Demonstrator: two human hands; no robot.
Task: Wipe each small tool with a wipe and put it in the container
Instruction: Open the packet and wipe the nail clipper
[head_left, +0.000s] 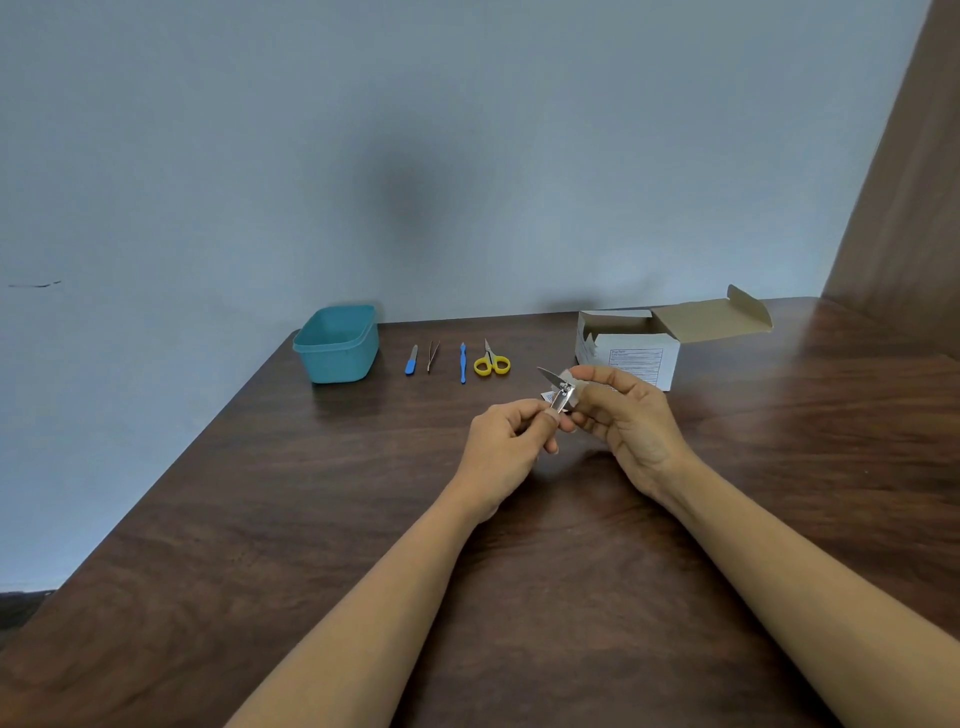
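On the table (260, 519), teal container (332, 344), open box (631, 349)

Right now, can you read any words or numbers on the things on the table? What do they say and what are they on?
White box, side label: lines of print in a frame, too small and blurred to read.
Teal container, yellow scissors: no writing shows.
Nail clipper in the left hand, wipe in the right hand: no writing shows.
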